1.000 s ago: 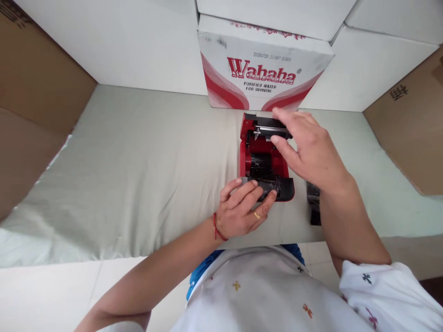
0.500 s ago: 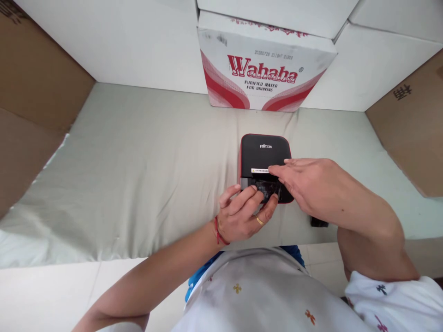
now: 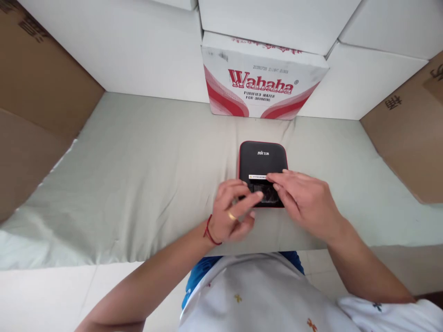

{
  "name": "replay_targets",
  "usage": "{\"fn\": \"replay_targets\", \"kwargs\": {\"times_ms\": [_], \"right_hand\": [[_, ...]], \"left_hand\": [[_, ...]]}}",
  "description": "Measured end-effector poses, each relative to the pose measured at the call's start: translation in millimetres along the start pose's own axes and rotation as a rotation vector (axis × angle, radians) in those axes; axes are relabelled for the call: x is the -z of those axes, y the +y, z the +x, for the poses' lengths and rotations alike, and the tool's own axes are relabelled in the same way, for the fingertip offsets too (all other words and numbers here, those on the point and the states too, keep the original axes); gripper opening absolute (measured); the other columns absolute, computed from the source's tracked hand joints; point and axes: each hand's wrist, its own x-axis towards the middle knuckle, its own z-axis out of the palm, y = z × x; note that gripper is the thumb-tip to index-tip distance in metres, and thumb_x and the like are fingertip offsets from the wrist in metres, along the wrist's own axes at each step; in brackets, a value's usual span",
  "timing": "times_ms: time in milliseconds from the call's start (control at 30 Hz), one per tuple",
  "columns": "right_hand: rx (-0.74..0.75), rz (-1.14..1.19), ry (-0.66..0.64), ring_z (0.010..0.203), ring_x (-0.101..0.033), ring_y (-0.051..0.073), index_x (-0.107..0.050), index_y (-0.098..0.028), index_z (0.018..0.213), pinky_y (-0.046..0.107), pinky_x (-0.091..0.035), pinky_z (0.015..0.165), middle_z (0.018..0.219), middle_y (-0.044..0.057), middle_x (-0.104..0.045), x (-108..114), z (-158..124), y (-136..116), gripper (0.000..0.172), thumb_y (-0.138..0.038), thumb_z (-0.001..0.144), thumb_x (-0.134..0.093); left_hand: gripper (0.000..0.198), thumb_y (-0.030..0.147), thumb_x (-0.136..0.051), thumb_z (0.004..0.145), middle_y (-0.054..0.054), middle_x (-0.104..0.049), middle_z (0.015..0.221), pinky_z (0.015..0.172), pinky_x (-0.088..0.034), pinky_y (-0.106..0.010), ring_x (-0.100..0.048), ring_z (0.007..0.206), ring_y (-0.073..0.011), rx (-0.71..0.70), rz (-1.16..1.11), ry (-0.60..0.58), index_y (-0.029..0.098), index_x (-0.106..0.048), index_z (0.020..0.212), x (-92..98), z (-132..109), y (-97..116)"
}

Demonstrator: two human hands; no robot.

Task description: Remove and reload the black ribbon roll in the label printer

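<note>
A small black printer (image 3: 263, 159) with red trim sits lid-down on the pale green cloth (image 3: 138, 184), just in front of me. My left hand (image 3: 230, 216), with a gold ring and a red wrist string, is curled at the printer's near left corner, its index finger on the glossy front panel and its thumb below the edge. My right hand (image 3: 304, 203) lies over the near right part. Its fingers are stretched out, with the tips by the white label strip. The printer's front edge is partly hidden by both hands.
A white and red "Wahaha" carton (image 3: 263, 78) stands right behind the printer, with plain white boxes (image 3: 367, 78) stacked around it. Brown cardboard boxes flank the cloth at the left (image 3: 38, 106) and right (image 3: 408, 138). The table's near edge runs below my hands.
The open red-lined lid was swung down and shut by my right hand, which then came to rest on the front. My left hand shifted slightly left and curled tighter.
</note>
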Motion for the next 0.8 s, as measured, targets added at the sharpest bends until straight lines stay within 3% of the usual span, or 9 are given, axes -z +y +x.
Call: {"fn": "replay_targets", "kwargs": {"times_ms": [100,167,233,333,467,667,800], "right_hand": [[-0.016,0.143,0.087,0.126,-0.087,0.023,-0.076,-0.015,0.139,0.042,-0.062,0.127,0.129,0.011,-0.092,-9,-29,-6,0.027,-0.01,0.115,-0.065],[-0.041,0.198,0.092,0.131,-0.085,0.022,-0.074,-0.017,0.144,0.044,-0.058,0.132,0.133,0.011,-0.091,-11,-45,-10,0.032,-0.009,0.113,-0.067],[-0.057,0.218,0.112,0.134,-0.084,0.022,-0.073,-0.019,0.147,0.047,-0.059,0.132,0.134,0.012,-0.09,-12,-56,-13,0.036,-0.008,0.113,-0.066],[-0.049,0.212,0.131,0.137,-0.083,0.023,-0.071,-0.019,0.149,0.048,-0.06,0.131,0.134,0.012,-0.09,-13,-62,-15,0.04,-0.006,0.112,-0.066],[-0.017,0.206,0.147,0.137,-0.083,0.022,-0.071,-0.018,0.148,0.046,-0.06,0.131,0.132,0.012,-0.091,-15,-60,-14,0.04,-0.005,0.111,-0.066],[0.001,0.236,0.172,0.128,-0.085,0.022,-0.075,-0.016,0.139,0.043,-0.062,0.128,0.124,0.011,-0.092,-17,-54,-11,0.034,-0.002,0.109,-0.068],[-0.002,0.246,0.16,0.109,-0.088,0.021,-0.078,-0.02,0.13,0.038,-0.071,0.104,0.109,0.006,-0.092,-11,-40,-6,0.027,-0.004,0.111,-0.065]], "left_hand": [[0.06,0.042,-0.067,0.108,-0.01,-0.066,0.142,0.119,-0.056,-0.055,-0.065,0.137,-0.0325,0.349,-0.17,0.068,0.039,-0.059,0.167,4.0,1,-25],[0.08,0.059,-0.08,0.099,-0.008,-0.06,0.16,0.125,-0.052,-0.055,-0.059,0.151,-0.0352,0.515,-0.411,0.059,0.046,-0.05,0.172,2.0,3,-42],[0.096,0.063,-0.09,0.088,-0.004,-0.056,0.172,0.134,-0.044,-0.057,-0.049,0.165,-0.0379,0.617,-0.658,-0.004,0.052,-0.047,0.173,-2.4,5,-55],[0.105,0.058,-0.097,0.081,-0.001,-0.048,0.184,0.147,-0.025,-0.061,-0.032,0.179,-0.0401,0.701,-0.894,-0.059,0.053,-0.047,0.173,-8.9,8,-62],[0.116,0.047,-0.1,0.078,0.005,-0.039,0.192,0.154,-0.007,-0.06,-0.016,0.187,-0.0358,0.781,-1.024,-0.05,0.058,-0.039,0.176,-12.0,8,-58],[0.118,0.044,-0.098,0.081,0.007,-0.026,0.199,0.154,-0.014,-0.062,-0.013,0.189,-0.0359,0.832,-1.1,-0.085,0.058,-0.033,0.179,-11.3,10,-52],[0.115,0.044,-0.096,0.082,0.008,-0.025,0.199,0.154,-0.017,-0.061,-0.012,0.189,-0.0358,0.833,-1.107,-0.096,0.059,-0.034,0.178,-13.4,8,-53]]}}
